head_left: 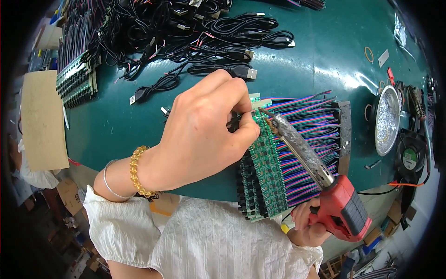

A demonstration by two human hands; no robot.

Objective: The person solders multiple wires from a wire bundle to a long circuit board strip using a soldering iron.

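Observation:
My left hand [204,121] is closed in a pinch over the upper left edge of a stack of green circuit boards [267,158]. Between its fingertips shows a short dark piece that looks like a black USB cable's end, mostly hidden by the hand. Rows of black, red and blue wires [309,139] run right from the boards. Wrapped round the grip of a red soldering gun [346,207], my right hand [309,223] is at the table's near edge. The gun's tip touches or nearly touches the top board beside my left fingertips.
Coiled black USB cables [223,44] are heaped at the back left, beside another stack of wired boards [79,81]. To the right stand a round metal dish [387,121] and a small black fan [411,158]. A dark metal bar [344,135] lies along the wire ends.

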